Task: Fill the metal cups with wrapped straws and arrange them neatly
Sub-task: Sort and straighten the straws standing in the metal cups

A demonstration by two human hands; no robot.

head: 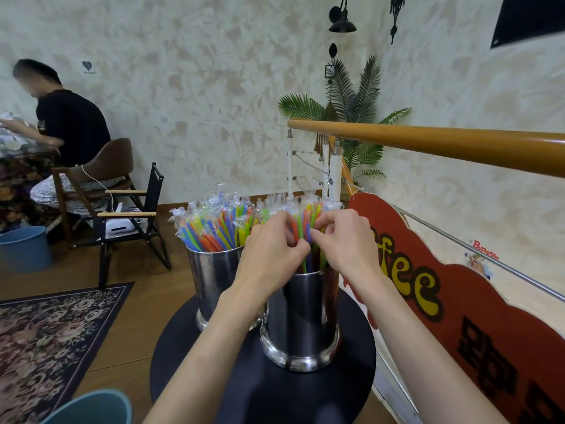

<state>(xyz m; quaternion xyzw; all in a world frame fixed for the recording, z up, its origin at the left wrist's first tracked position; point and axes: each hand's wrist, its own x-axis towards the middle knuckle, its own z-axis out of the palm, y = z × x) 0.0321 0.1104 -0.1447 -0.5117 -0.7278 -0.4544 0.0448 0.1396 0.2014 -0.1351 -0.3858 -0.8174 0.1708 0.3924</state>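
Note:
Two shiny metal cups stand on a small round black table (351, 371). The left cup (214, 280) is packed with colourful wrapped straws (214, 228) that fan out above its rim. The near right cup (301, 319) also holds a bunch of wrapped straws (305, 215) standing upright. My left hand (270, 249) and my right hand (345, 240) meet over the right cup, fingers curled round its straws from both sides and pinching them together. The lower parts of these straws are hidden behind my hands.
A red "Coffee" sign (458, 301) and a wooden handrail (458, 142) run along the right. A folding chair (134, 215) and a seated person (67, 127) are at the back left. Blue bins (24, 249) (91, 408) and a patterned rug (46, 332) lie to the left.

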